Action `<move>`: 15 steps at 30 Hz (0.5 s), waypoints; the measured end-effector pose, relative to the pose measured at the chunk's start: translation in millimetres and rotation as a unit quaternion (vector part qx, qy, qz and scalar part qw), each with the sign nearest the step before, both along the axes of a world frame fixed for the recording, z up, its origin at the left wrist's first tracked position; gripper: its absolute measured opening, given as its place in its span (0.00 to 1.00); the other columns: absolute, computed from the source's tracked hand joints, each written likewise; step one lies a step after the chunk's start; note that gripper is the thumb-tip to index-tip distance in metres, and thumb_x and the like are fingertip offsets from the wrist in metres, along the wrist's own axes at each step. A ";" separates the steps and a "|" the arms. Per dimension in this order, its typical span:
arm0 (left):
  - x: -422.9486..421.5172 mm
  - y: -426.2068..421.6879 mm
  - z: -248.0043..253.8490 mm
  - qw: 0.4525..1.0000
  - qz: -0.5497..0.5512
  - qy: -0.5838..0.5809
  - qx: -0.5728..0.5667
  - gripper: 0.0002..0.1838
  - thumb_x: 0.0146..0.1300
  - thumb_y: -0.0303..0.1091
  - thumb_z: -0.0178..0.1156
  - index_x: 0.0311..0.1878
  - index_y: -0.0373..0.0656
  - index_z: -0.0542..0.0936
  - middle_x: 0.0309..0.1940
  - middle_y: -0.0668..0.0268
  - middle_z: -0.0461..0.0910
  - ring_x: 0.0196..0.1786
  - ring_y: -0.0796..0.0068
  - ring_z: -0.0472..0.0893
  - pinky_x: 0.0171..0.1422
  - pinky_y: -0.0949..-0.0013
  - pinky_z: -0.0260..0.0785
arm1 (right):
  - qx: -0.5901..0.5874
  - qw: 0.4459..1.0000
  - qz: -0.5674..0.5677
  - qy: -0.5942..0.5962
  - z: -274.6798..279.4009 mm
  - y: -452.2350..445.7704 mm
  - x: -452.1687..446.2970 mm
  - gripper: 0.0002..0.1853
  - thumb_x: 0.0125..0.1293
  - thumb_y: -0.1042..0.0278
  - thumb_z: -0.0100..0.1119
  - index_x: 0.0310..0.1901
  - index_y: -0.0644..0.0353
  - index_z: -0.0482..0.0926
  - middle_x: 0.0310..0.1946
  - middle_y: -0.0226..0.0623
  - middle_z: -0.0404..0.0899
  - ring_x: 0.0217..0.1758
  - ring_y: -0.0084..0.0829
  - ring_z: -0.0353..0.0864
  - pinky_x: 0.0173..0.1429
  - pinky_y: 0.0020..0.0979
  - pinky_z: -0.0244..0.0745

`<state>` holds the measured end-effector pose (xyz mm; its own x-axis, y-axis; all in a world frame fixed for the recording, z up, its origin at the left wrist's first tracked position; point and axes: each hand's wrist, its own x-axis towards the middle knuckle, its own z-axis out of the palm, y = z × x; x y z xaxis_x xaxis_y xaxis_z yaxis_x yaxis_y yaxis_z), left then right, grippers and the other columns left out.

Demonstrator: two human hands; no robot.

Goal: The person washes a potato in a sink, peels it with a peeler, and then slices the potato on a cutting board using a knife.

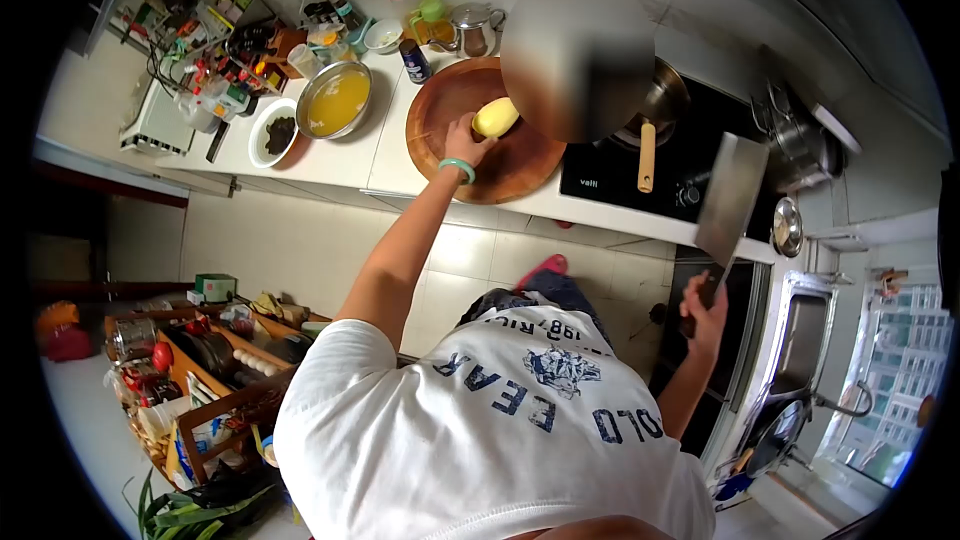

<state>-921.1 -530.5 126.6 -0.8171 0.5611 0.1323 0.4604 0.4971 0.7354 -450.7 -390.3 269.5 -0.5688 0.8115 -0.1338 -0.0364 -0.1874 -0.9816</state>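
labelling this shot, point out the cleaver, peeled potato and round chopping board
Cleaver (732, 198), head view: middle of the blade.
Peeled potato (497, 117), head view: its exposed side.
Round chopping board (520, 166), head view: bare wood.

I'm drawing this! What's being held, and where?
The right hand holds the cleaver by its handle; the left hand holds the yellow potato by its near end.

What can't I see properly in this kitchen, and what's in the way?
Head view:
Wooden cutting board, upper right: hidden by a blurred round patch.
Saucepan, left part: behind the same patch.
Peeled potato, lower-left end: covered by the left hand.
Cleaver, handle: partly covered by the right hand.
Dark jar, label: too small.
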 end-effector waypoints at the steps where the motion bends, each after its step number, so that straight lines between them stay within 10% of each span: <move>1: 1.8 6.5 -1.1 1.000 0.009 -0.005 0.003 0.35 0.44 0.39 0.72 0.57 0.43 0.70 0.49 0.50 0.72 0.55 0.51 0.70 0.61 0.59 0.65 | 0.012 0.999 0.037 -0.005 -1.7 -1.3 -20.2 0.20 0.55 0.78 0.61 0.49 0.59 0.66 0.35 0.30 0.69 0.31 0.20 0.69 0.27 0.20 0.65; 11: -16.2 27.0 11.2 0.998 -0.043 -0.037 -0.041 0.40 0.38 0.39 0.75 0.58 0.41 0.70 0.50 0.51 0.72 0.53 0.51 0.72 0.61 0.60 0.65 | 0.193 0.973 0.123 0.040 -50.5 -0.8 -246.0 0.15 0.54 0.74 0.67 0.39 0.61 0.69 0.27 0.25 0.70 0.29 0.15 0.67 0.36 0.19 0.67; 15: -24.2 21.3 10.0 0.997 -0.070 -0.017 -0.026 0.39 0.36 0.38 0.75 0.56 0.39 0.72 0.45 0.52 0.75 0.49 0.51 0.74 0.57 0.60 0.68 | 0.032 0.974 0.220 -0.039 -54.2 12.9 -293.0 0.13 0.60 0.62 0.63 0.31 0.60 0.70 0.18 0.25 0.67 0.18 0.15 0.65 0.22 0.21 0.63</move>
